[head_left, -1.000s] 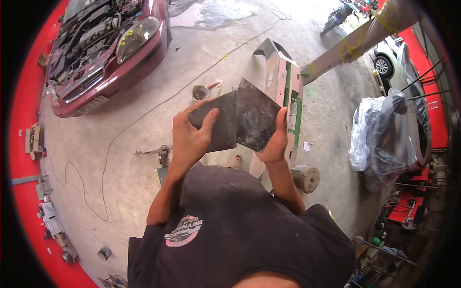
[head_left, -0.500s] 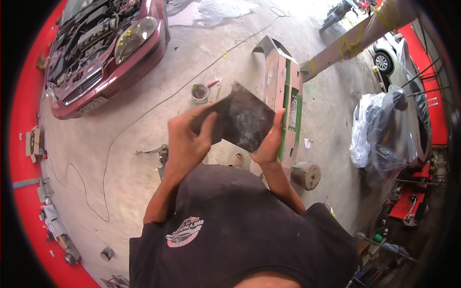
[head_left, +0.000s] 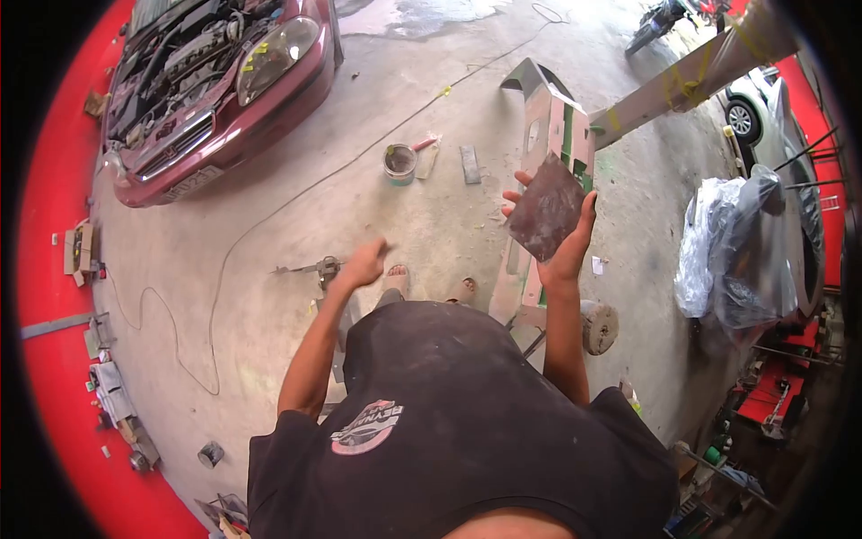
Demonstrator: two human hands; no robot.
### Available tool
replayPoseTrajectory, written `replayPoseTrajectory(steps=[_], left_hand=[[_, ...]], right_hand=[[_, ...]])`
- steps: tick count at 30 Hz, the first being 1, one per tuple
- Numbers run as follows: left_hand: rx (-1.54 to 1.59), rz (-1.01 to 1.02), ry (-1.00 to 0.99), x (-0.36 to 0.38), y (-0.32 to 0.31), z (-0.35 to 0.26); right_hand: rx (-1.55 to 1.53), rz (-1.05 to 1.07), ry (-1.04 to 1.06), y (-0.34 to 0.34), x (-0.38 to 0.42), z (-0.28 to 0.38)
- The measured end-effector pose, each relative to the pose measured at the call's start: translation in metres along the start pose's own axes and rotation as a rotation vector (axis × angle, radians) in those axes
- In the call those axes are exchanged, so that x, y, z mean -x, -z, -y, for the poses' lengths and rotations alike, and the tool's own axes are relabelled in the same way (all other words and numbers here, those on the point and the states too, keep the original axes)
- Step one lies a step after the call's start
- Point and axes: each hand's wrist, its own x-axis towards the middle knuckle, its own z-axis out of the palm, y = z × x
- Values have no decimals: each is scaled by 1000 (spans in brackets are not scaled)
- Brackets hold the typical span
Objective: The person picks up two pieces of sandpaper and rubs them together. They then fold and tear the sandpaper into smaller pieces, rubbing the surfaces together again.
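Note:
My right hand is raised and grips a dark, smeared square plate by its lower edge, fingers spread behind it. The plate is held in front of a grey car bumper with green patches that stands on edge. My left hand is lowered over the concrete floor, blurred, with nothing visible in it. A dark flat strip lies on the floor beside a small open can.
A red car with its bonnet open stands at the upper left. A thin cable runs across the floor. A plastic-wrapped part is at the right, a round block near my feet, and tools line the red wall.
My left hand let go of the second dark plate it held against the first and dropped down to the left. My right hand carried its plate up and to the right.

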Motion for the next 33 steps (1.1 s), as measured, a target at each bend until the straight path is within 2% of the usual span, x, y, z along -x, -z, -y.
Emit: replayPoseTrajectory(steps=[1,2,3,4,5,7,10,12,14,16,20,22,24,26,28,30,32,33], left_hand=[[58,69,35,9,-35,41],[38,239,163,24,-52,50],[49,391,141,40,-88,85],[64,430,144,55,-121,117],[162,450,303,64,-107,104],[166,554,385,69,-100,116],[60,655,381,74,-73,123],[180,785,467,77,-41,117],[178,764,-190,72,-41,169],[309,856,31,58,-32,158],[-283,956,25,-14,-14,91],[-138,908,112,-28,15,31],[46,879,-211,-44,33,47],[217,861,-59,-50,51,67],[297,801,330,-40,79,56],[225,732,483,-19,86,61],[414,825,584,1,12,156],[485,822,626,19,-1,172]], right_hand=[[-6,-5,-22,3,-1,-3],[0,-3,-26,4,-1,-6],[8,-7,-31,6,0,-8],[19,-12,-37,7,1,-11],[19,-14,-42,8,1,-13],[27,-14,-49,8,3,-15],[35,31,-66,12,-2,-18],[81,38,-60,16,-6,-19],[119,22,-2,13,-2,-10],[156,-16,70,11,7,-3],[86,-117,65,7,31,-11],[11,-144,16,1,35,-22],[-73,-141,8,0,41,-39],[-121,-122,18,-4,40,-51],[-43,-154,-25,-12,38,-55],[-39,-171,-69,-18,28,-56],[23,-113,-113,-26,20,-59],[60,-81,-128,-37,22,-60]])
